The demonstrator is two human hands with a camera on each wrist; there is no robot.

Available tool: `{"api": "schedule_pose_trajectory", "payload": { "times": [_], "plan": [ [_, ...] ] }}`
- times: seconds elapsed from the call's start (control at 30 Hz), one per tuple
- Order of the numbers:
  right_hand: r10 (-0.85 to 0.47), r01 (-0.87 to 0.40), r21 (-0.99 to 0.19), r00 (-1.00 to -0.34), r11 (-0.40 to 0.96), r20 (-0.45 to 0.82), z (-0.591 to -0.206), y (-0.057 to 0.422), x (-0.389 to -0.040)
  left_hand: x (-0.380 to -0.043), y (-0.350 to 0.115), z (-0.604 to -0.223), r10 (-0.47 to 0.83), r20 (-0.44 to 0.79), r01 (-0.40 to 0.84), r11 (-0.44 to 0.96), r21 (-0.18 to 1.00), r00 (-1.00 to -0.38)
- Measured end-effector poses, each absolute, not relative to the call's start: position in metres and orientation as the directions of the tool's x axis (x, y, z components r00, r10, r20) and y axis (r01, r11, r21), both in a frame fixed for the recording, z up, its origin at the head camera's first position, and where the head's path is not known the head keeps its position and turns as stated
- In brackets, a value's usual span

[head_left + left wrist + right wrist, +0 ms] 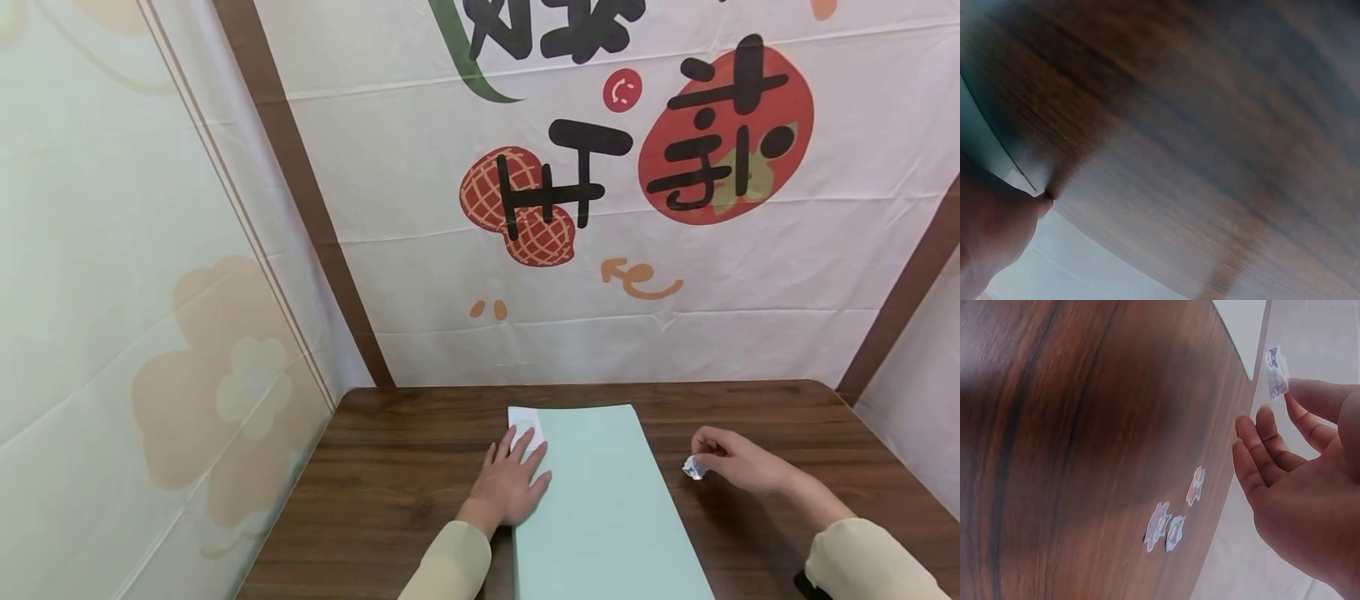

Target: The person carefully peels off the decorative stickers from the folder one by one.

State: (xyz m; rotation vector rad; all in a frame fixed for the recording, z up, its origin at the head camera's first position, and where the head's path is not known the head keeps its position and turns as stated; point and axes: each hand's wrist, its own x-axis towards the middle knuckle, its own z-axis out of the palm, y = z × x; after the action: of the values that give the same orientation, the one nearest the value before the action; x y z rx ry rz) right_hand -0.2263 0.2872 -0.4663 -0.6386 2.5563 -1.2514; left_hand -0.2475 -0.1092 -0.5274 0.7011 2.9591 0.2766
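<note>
One small shiny cutout (pixel 694 468) in the head view, pinched between thumb and forefinger of the right hand (pixel 738 462), so the right grip is closed on it, over the right half of the desk (pixel 420 467). Key relation: cutout sits at the left side of the right hand, facing the right long edge of the pale green slab (pixel 600 500), strip of bare wood between. Slab's long axis runs from the person toward the desk's far edge. White slip (pixel 517 414) at the slab's far left corner; left hand (pixel 512 483) rests over it and the slab's left edge, fingers spread, gripping nothing that shows. Right hand is the nearer one to the cutout, left hand well apart. Left wrist view: dim and blurred, mostly wood grain; part of the left hand at the left border beside the slab's edge, finger detail can't be told. Right wrist view: cutout upright in the pinch, other fingers loosely bent; three loose cutouts (pixel 1158 525) lie on the desk near an edge, can't tell which edge, two close together, one slightly apart. No container shows in any view.
</note>
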Motion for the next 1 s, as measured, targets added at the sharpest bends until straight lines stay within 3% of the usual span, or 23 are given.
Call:
{"api": "schedule_pose_trajectory", "payload": {
  "times": [0.57, 0.77, 1.0],
  "plan": [
    [-0.386, -0.203, -0.754, -0.920, 0.625, -0.073, -0.470, 0.310, -0.225, -0.250, -0.109, -0.529, 0.450, -0.046, 0.432, 0.877, 0.207, -0.892],
    [-0.381, -0.209, -0.755, -0.923, 0.622, -0.059, -0.474, 0.318, -0.226, -0.250, -0.109, -0.528, 0.451, -0.043, 0.434, 0.876, 0.209, -0.891],
    [-0.348, -0.119, -0.797, -0.930, 0.592, -0.119, -0.478, 0.328, -0.228, -0.250, -0.107, -0.526, 0.448, -0.046, 0.429, 0.878, 0.212, -0.893]
  ]
}}
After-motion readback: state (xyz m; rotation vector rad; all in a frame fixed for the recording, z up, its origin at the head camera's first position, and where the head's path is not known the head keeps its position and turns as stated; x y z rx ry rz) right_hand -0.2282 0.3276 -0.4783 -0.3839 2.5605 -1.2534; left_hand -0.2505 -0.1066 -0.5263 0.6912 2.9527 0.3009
